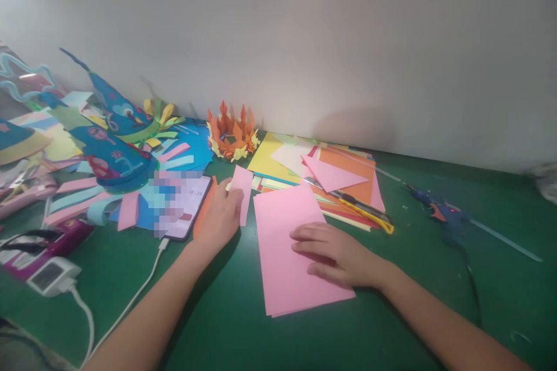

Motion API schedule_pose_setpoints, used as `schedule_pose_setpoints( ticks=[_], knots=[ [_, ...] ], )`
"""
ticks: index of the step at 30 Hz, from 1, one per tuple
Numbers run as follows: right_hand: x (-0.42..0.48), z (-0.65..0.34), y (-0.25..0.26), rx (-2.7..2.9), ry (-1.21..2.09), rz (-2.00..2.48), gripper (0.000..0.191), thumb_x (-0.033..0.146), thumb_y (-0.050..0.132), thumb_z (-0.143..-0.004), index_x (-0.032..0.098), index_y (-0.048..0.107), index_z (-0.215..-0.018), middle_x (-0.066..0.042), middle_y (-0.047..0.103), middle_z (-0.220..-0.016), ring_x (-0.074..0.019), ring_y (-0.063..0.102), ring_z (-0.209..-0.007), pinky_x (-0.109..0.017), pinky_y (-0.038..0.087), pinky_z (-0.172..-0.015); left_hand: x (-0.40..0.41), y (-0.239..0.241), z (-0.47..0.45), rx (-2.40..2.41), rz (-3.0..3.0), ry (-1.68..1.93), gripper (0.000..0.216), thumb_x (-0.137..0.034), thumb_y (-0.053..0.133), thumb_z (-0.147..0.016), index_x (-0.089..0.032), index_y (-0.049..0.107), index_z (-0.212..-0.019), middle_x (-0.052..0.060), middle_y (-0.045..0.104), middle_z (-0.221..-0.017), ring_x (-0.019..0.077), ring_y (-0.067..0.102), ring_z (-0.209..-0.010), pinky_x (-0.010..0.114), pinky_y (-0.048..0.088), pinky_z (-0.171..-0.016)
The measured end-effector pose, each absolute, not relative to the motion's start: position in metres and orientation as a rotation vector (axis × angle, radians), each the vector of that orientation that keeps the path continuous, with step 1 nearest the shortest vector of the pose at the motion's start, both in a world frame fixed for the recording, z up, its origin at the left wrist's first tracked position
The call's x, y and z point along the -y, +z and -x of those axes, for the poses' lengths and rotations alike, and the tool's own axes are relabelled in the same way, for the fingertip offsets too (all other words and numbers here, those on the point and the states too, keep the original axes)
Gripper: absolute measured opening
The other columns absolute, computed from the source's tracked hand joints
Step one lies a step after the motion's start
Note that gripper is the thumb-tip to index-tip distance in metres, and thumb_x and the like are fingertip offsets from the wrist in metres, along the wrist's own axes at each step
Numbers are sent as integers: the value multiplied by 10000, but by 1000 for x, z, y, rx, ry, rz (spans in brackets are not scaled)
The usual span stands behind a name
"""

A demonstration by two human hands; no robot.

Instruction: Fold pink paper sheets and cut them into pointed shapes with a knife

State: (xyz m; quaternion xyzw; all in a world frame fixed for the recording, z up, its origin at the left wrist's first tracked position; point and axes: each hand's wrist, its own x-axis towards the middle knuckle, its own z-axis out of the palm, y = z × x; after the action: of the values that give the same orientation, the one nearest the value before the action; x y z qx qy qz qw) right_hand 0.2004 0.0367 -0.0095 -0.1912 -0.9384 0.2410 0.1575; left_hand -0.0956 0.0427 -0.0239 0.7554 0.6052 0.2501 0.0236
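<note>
My left hand (223, 208) grips a narrow strip of pink paper (244, 191) between thumb and fingers, just right of the phone. Resting on a larger pink sheet (282, 255), my right hand (328, 252) lies with its fingers stretched out and apart. A second pink edge shows beneath that sheet, so at least two are stacked. An orange paper piece (204, 208) lies partly under my left hand. Behind the pink sheet are scissors with yellow handles (383, 223) and a folded pink triangle (335, 174), both lying on a pile of coloured paper (361, 174).
An orange paper crown (232, 133) stands near the wall. Blue cone hats (117, 153) with paper strips fill the left side. A charging phone (191, 208), its white cable (148, 278) and a power bank (52, 275) lie at left. A blue glue gun (452, 217) lies at right.
</note>
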Motion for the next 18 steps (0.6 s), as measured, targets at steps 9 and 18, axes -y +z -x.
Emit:
schedule_pose_setpoints(
  ticks=[9, 18],
  knots=[
    [-36, -200, -9, 2708, 676, 543, 364, 329, 531, -906, 192, 588, -1238, -124, 569, -1310, -233, 496, -1223, -424, 390, -1039, -26, -11, 64, -1507, -2420, 697, 365, -203, 350, -956, -155, 434, -1309, 156, 377, -1453, 234, 334, -1371, 454, 361, -1099],
    [-36, -199, -7, 2709, 675, 540, 379, 344, 528, -903, 197, 582, -1248, -123, 563, -1311, -237, 487, -1228, -434, 387, -1041, -8, -27, 41, -1303, -2670, 310, 576, -467, 445, -929, -144, 361, -1398, 178, 299, -1504, 309, 194, -1421, 545, 256, -1115]
  ],
)
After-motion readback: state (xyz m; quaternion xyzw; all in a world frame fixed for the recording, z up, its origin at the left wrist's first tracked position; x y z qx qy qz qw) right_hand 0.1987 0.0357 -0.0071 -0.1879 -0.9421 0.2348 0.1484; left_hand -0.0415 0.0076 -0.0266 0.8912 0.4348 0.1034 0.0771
